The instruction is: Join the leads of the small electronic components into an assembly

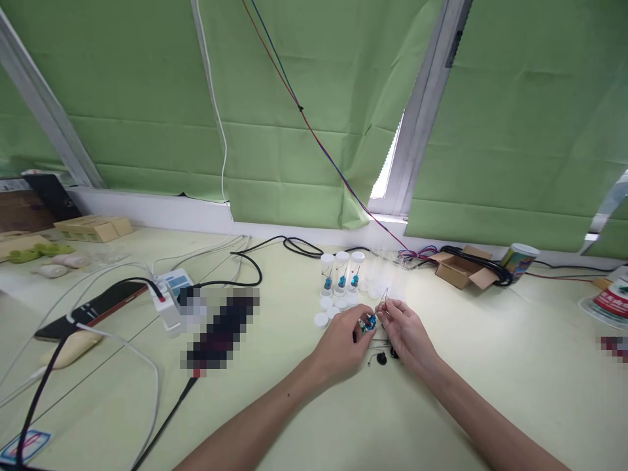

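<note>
My left hand [344, 337] is closed around a small shiny blue-and-green piece [369, 323], partly hidden by the fingers. Close beside it, my right hand [405, 329] pinches a thin bent wire [384, 297] that sticks up above the fingertips. The two hands nearly meet. Under them lie small black round parts with thin stems, one of them a black disc [381, 358]. Just beyond stand three clear vials [341, 273] with white caps, each holding a blue piece with thin wires. Several loose white caps [321, 320] lie in front of the vials.
At the left, a power strip [167, 310] with white and black cables crosses the pale table [275, 432]; a blurred dark object [223, 330] lies nearer. Behind on the right are an open cardboard box [462, 268], coiled black cable and a can [520, 261]. Red and blue wires [318, 140] hang down.
</note>
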A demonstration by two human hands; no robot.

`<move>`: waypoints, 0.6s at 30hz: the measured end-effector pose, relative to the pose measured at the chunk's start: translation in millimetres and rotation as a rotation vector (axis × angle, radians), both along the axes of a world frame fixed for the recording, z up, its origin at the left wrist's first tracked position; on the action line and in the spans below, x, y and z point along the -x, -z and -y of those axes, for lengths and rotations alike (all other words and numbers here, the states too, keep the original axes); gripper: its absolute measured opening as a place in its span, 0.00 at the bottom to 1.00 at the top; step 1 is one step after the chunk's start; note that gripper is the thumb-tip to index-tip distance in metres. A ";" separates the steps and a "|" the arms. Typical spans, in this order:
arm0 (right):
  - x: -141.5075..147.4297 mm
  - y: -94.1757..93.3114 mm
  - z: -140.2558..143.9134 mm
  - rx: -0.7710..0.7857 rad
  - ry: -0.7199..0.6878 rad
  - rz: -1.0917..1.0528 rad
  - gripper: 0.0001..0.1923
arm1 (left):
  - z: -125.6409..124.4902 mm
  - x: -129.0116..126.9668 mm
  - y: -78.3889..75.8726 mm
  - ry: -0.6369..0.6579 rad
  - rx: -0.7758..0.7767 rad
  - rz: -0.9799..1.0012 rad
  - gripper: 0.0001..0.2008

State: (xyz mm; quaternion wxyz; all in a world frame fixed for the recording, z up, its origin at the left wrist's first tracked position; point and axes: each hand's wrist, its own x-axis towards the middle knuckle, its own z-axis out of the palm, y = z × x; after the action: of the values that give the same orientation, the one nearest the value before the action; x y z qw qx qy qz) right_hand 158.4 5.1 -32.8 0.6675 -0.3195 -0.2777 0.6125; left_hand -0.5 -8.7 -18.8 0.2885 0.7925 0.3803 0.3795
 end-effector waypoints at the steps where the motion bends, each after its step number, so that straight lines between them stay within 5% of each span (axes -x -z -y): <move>1: 0.0 0.3 -0.1 -0.002 0.000 0.000 0.14 | 0.0 0.2 0.3 -0.002 0.006 0.002 0.07; 12: -0.1 0.7 -0.7 -0.012 0.022 0.065 0.17 | -2.7 -3.4 2.5 -0.023 0.104 0.112 0.11; 18: 0.9 1.5 0.0 -0.052 0.038 0.138 0.17 | 0.7 -5.2 0.1 0.005 0.307 0.238 0.10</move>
State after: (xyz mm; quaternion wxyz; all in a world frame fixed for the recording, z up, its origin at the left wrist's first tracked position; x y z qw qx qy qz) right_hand 157.5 5.0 -34.4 0.6662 -0.3488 -0.3327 0.5690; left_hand 4.7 -9.3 -18.8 0.4498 0.6897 0.3949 0.4076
